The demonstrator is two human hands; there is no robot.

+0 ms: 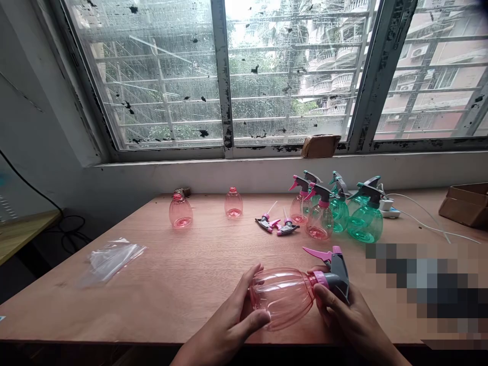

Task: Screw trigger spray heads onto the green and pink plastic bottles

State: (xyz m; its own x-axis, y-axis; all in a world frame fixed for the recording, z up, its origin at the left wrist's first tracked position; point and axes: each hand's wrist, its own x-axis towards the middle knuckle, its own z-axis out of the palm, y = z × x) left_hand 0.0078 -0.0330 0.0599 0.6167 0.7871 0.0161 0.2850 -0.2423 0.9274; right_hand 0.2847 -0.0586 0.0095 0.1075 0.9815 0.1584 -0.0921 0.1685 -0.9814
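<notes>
Reddish-brown wooden tabletop (163,295) extends beneath and beyond both hands. Pink and green transparent spray bottles (319,223) with dark trigger heads stand clustered beyond the right hand (341,310). Nearer, one ribbed, transparent pink bottle (285,297) lies sideways between the hands: the left hand (240,310) is cupped around its base, thumb on the near side; the right is clamped about its neck and the attached grey-and-pink trigger sprayer (338,274). Clear plastic bags (114,259) lie left of the left hand; bare-necked pink bottles (234,204) stand beyond it. Smallest, two loose grey-and-pink sprayer heads (287,227) rest beyond the held bottle.
</notes>
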